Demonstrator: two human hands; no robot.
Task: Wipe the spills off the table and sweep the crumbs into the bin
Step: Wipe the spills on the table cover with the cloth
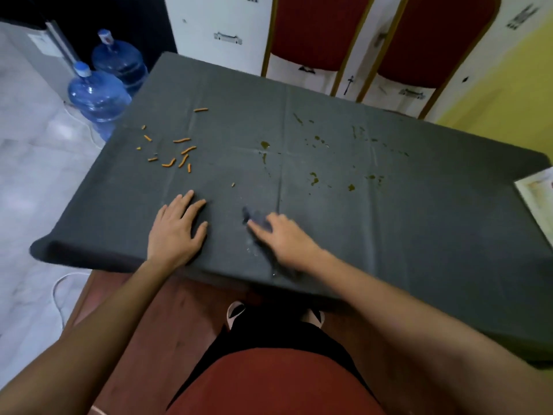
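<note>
A table (419, 235) under a dark grey cloth cover fills the view. Several orange stick-shaped crumbs (179, 151) lie scattered at its left, and one small crumb (232, 184) sits nearer the middle. Yellow-green spill drops (312, 178) dot the middle and right, one of them a larger blob (264, 144). My left hand (176, 229) lies flat on the table near the front edge with its fingers spread and nothing in it. My right hand (281, 238) is blurred and presses on a small dark cloth (253, 217) that shows past its fingertips. Faint wet streaks run just below it. No bin is in view.
Two blue water jugs (98, 97) stand on the floor by the table's far left corner. Two red chairs (311, 31) stand behind the far edge. A pale printed sheet (538, 193) lies at the right edge. A white cable (59, 292) runs across the floor at the left.
</note>
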